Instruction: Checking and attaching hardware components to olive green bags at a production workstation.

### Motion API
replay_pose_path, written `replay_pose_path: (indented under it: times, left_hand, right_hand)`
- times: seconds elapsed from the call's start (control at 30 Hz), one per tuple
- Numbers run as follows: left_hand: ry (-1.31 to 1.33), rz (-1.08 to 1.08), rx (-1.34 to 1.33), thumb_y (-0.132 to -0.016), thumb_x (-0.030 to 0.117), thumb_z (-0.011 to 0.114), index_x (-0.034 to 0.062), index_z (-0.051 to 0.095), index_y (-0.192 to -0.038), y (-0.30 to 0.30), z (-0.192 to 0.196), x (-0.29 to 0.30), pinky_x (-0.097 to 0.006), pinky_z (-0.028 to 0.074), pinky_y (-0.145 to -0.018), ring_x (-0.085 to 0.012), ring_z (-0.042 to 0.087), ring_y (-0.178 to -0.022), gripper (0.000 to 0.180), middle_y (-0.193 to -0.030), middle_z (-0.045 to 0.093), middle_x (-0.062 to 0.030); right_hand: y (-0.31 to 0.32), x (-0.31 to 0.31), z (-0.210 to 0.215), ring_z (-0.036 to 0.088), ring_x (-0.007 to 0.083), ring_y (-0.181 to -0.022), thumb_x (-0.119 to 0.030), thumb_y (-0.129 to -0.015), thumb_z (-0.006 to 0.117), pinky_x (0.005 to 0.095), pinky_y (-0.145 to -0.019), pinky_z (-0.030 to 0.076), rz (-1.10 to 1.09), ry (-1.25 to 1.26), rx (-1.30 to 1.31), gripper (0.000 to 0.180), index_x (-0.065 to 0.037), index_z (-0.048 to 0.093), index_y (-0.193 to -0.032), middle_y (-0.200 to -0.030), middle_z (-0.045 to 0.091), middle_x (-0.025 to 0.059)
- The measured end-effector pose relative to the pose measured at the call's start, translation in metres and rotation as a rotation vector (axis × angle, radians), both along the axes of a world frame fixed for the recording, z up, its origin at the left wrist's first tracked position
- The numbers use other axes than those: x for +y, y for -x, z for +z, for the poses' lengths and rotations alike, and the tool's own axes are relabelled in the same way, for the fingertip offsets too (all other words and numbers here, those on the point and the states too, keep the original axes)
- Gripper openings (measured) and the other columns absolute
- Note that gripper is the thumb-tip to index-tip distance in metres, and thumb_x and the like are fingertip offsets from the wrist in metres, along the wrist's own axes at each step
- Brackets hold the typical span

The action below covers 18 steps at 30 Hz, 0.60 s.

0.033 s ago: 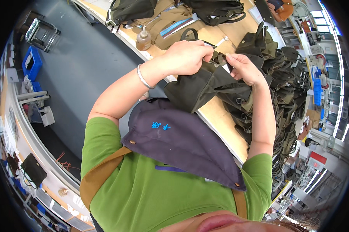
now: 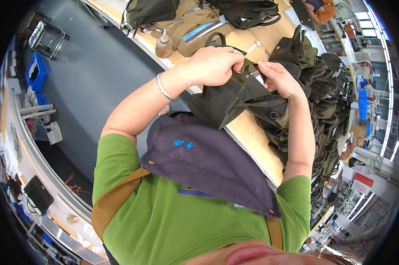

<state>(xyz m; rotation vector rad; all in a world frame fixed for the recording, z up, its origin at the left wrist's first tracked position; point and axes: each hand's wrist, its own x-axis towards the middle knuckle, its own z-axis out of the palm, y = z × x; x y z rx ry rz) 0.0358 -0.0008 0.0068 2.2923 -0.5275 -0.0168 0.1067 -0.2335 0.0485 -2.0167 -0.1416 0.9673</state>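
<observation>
A dark olive fabric bag [image 2: 219, 100] lies tilted over the near edge of the worktable [image 2: 248, 132], its opening turned up between my hands. At the left of that opening, my left hand [image 2: 212, 66] has its fingers curled down into the bag's rim; its fingertips are partly hidden. My right hand [image 2: 278, 78] pinches the right side of the rim between thumb and fingers. A small white patch shows inside the opening beside my right fingers. One dark looped handle [image 2: 216, 39] stands up behind my left hand.
Close by on the right is a large heap of similar dark bags [image 2: 327, 88]. A brownish squeeze bottle [image 2: 163, 45] stands at the table's left edge, near tan fabric pieces [image 2: 186, 28]. More dark bags [image 2: 246, 12] sit at the back. Another person's orange sleeve [image 2: 326, 11] shows far right.
</observation>
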Motion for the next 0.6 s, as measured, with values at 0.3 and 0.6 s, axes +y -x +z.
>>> replay_pose_path:
  times: [0.3,0.6]
  left_hand:
    - [0.122,-0.235,0.024,-0.082,0.031,0.073,0.0138,0.071,-0.097,0.007,0.002,-0.006,-0.037,0.048,-0.077,-0.0237,0.06,-0.092,0.023,-0.104,0.057,-0.0059]
    - [0.162,-0.151,-0.042,-0.081,0.022,0.075,0.0081,0.071,-0.095,0.02,-0.006,-0.01,-0.037,0.05,-0.076,-0.0254,0.063,-0.087,0.021,-0.106,0.059,-0.0055]
  right_hand:
    - [-0.011,-0.009,-0.006,0.046,0.0045,-0.062,-0.037,-0.09,0.069,0.0199,-0.051,0.036,0.188,0.011,0.022,0.028,-0.009,0.068,-0.091,-0.07,0.053,-0.0072]
    - [0.003,-0.013,-0.012,0.052,0.0005,-0.067,-0.012,-0.091,0.065,0.0187,-0.059,0.042,0.323,-0.122,0.074,0.01,-0.006,0.07,-0.096,-0.077,0.064,-0.0069]
